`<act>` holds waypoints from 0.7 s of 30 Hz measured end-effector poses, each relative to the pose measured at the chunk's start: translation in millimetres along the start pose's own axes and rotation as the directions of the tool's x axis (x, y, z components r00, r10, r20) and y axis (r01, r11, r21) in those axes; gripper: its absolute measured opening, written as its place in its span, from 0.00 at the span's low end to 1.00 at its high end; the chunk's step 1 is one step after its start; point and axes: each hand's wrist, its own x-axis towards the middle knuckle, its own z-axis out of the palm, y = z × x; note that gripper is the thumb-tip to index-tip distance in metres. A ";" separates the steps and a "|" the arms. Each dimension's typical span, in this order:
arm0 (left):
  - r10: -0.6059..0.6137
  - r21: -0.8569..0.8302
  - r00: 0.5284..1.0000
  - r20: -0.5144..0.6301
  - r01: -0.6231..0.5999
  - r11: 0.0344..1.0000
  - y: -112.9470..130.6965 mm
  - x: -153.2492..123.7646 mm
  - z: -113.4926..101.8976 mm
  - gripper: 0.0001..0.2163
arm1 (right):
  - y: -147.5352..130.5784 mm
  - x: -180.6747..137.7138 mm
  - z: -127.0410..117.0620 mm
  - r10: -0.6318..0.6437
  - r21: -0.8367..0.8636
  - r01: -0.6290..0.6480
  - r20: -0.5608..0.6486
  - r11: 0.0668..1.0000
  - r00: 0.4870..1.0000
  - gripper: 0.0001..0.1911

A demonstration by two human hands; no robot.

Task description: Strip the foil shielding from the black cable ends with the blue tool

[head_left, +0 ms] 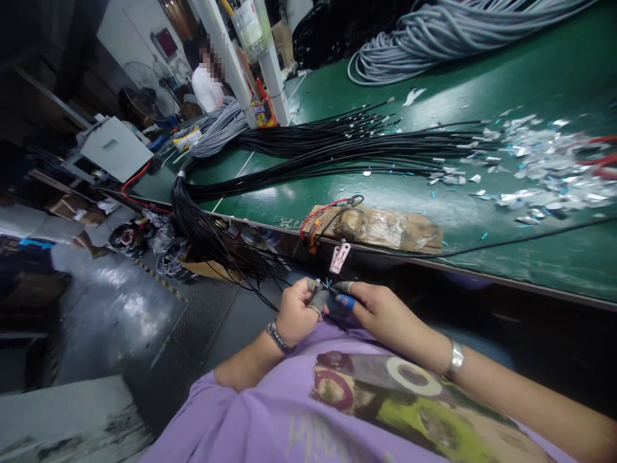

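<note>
Wires [328,283], fine: just below clip [340,257], pinched in left hand [295,315]; flanked closely by right hand [380,312], whose grip cannot be told; long axis obscured.

A slim dark cable end [332,290] is held up in the air, clear of the green workbench [520,260], just out from and below the middle stretch of its near edge. Several fine wires [328,283], pale blue and whitish, stick out of it, splayed in a small loose fan with their tips pointing up towards that edge. The rest of its length is mostly covered, so its run cannot be followed.
</note>
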 end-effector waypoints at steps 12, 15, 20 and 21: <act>-0.148 -0.119 0.981 0.121 0.163 0.979 15.6 4.8 -8.0 0.19 | 1.8 1.3 0.7 -0.042 0.035 0.044 -0.035 0.998 0.998 0.15; -0.199 -0.188 0.953 0.229 0.243 0.951 14.7 8.5 -15.1 0.22 | 2.4 2.1 2.1 -0.083 0.064 0.084 -0.027 0.994 0.996 0.15; -0.245 -0.318 0.878 0.411 0.390 0.864 11.3 15.5 -25.7 0.24 | 4.5 3.6 4.0 -0.168 0.046 0.168 -0.009 0.985 0.986 0.20; -0.244 -0.336 0.866 0.435 0.408 0.849 11.3 16.5 -26.9 0.24 | 4.8 3.8 4.2 -0.173 0.034 0.174 -0.007 0.984 0.985 0.20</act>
